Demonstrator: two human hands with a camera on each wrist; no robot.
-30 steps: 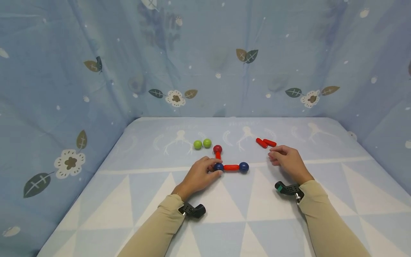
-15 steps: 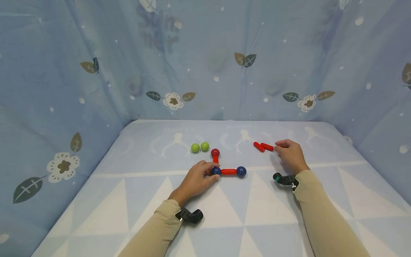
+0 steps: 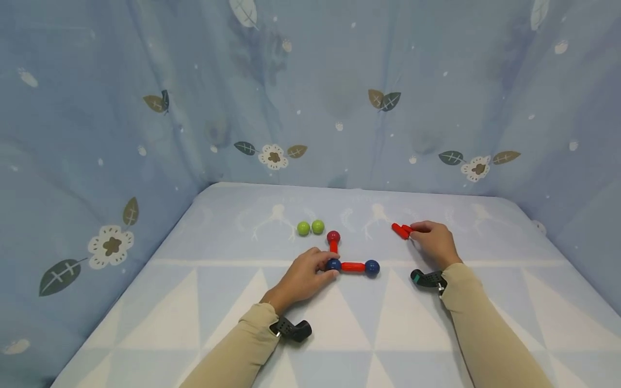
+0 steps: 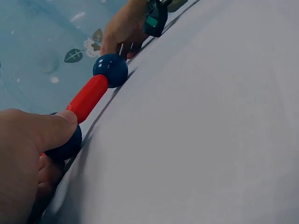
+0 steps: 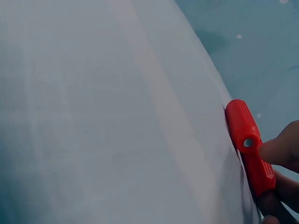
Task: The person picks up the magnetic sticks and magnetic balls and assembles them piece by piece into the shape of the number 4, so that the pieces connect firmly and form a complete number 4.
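Note:
With thumb and fingers, my left hand (image 3: 302, 277) grips a dark blue ball (image 3: 333, 264) at the corner of an L-shaped ball-and-rod piece. From that ball a red rod (image 3: 353, 267) runs right to a second blue ball (image 3: 372, 268). Another red rod (image 3: 333, 247) leads away to a red ball (image 3: 333, 237). My right hand (image 3: 435, 243) pinches one loose red rod (image 5: 260, 173) between thumb and fingers. Against it lies the other loose red rod (image 5: 240, 119), which shows a round silver end in the right wrist view.
Two green balls (image 3: 303, 228) sit behind and left of the red ball. A patterned cloth covers the table (image 3: 339, 334), and blue printed curtains (image 3: 310, 81) hang at its back and sides. Both wrists wear black camera mounts (image 3: 293, 329).
My right hand has moved left to the loose red rods and taken hold of one, drawing it closer to the other. My left hand keeps its grip on the blue ball.

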